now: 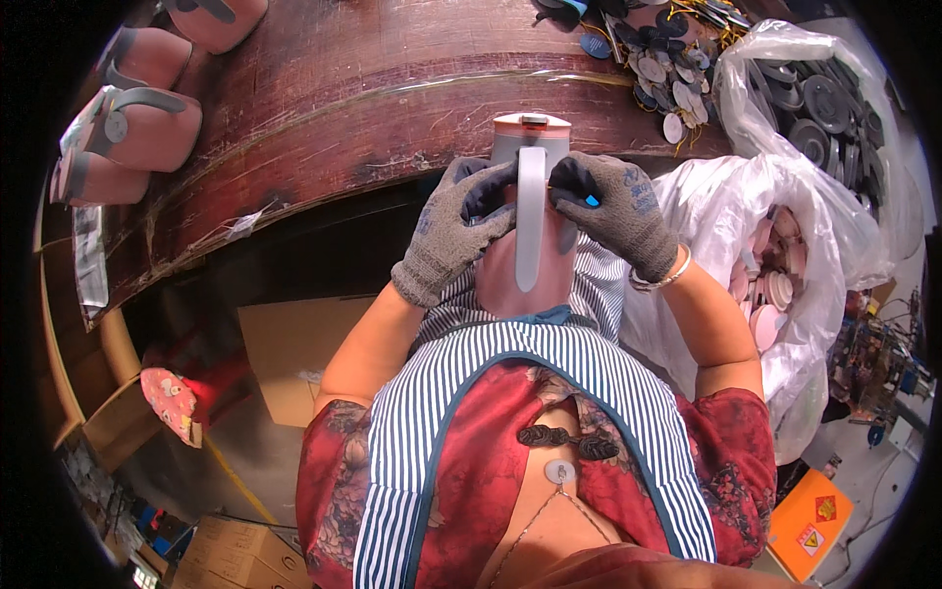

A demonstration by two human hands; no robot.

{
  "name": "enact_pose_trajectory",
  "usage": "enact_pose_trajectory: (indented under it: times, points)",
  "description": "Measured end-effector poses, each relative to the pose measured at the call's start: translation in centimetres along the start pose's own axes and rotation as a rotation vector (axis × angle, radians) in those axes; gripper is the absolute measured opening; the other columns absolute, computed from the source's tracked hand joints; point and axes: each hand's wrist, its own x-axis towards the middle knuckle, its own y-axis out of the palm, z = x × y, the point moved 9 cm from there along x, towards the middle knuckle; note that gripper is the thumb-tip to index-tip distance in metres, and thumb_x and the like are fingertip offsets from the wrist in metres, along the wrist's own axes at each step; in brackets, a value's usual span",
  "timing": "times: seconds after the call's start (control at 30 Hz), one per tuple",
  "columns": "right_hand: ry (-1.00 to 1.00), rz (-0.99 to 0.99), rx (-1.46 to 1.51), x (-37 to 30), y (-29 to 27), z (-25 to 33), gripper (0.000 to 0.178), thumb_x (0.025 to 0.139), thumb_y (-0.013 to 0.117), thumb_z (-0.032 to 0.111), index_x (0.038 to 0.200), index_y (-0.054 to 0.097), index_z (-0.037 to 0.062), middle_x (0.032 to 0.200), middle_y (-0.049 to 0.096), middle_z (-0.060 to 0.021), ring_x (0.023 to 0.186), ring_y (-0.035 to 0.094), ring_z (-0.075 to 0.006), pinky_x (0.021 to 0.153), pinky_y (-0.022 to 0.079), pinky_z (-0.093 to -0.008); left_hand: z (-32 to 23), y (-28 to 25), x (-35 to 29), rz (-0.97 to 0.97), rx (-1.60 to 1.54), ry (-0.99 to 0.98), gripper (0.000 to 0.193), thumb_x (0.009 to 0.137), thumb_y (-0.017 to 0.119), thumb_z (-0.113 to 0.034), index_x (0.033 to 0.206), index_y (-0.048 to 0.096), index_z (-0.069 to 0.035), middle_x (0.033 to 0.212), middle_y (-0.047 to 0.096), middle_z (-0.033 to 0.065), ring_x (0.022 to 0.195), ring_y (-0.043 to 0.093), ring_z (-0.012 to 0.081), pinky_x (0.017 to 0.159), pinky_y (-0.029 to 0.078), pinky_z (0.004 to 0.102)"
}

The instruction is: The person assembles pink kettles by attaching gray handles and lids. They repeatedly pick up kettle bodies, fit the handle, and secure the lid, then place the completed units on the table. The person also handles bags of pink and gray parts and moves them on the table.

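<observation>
Upright against my lap stands a pink jug (497, 280) with a long grey handle (531, 221) turned toward me, a grey collar and a pink lid (538, 124) on top. My left hand (453, 228), in a grey knit glove with dark fingertips, is closed on the jug's left side beside the upper handle. On the opposite side my right hand (618, 211), gloved alike, is closed with its thumb and fingers against the body near the handle. A small bright blue spot shows at its fingers; I cannot tell what it is. The fingertips are partly hidden.
Several similar pink jugs (157, 128) stand at the left of the worn reddish-brown table (392, 59). Dark and pale discs (672, 83) with wires lie at its far right. Clear bags hold grey parts (824, 103) and pink parts (775, 285). An orange box (810, 525) sits lower right.
</observation>
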Motion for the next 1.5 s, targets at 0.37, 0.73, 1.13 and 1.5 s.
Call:
enact_pose_trajectory:
  times: [0.37,0.73,1.13,1.5]
  points:
    - [0.091,-0.405,0.559,-4.1,-1.9,-0.9,0.066,0.083,0.081,0.026,0.137,0.051,0.0027,0.122,0.062,-0.0162,0.106,0.065,-0.0240,0.091,0.055,-0.0347,1.8,1.0,-0.1,-0.158,-0.277,-0.154,0.022,0.093,0.061,0.000,0.114,0.063,0.001,0.103,0.066,0.0031,0.091,0.061,0.0104,0.083,0.050,0.0251]
    - [0.006,-0.627,0.579,-6.6,0.5,-1.7,0.026,0.096,0.067,0.021,0.114,0.068,0.0025,0.101,0.071,-0.0083,0.080,0.066,-0.0147,0.071,0.053,-0.0277,1.8,-0.1,-1.2,0.138,-1.117,-0.250,0.027,0.101,0.051,-0.015,0.119,0.063,0.001,0.119,0.065,0.0128,0.113,0.064,0.0254,0.102,0.050,0.0419]
    - [-0.236,-0.419,-0.021,0.8,-6.3,5.0,0.046,0.085,0.072,-0.001,0.129,0.058,-0.0021,0.131,0.064,-0.0174,0.100,0.067,-0.0224,0.086,0.055,-0.0312,-3.4,-0.7,4.8,0.287,-0.661,-0.088,0.048,0.091,0.065,-0.001,0.138,0.053,0.004,0.136,0.060,0.0121,0.117,0.059,0.0187,0.101,0.048,0.0332]
    - [-0.171,-0.471,0.381,-1.0,-0.2,0.8,0.066,0.087,0.072,0.031,0.145,0.049,0.0096,0.136,0.055,-0.0155,0.117,0.056,-0.0326,0.097,0.047,-0.0444,-16.1,-0.2,5.9,0.497,0.819,0.819,0.033,0.070,0.071,-0.013,0.101,0.075,-0.023,0.087,0.060,0.0027,0.090,0.058,0.0283,0.103,0.041,0.0588]
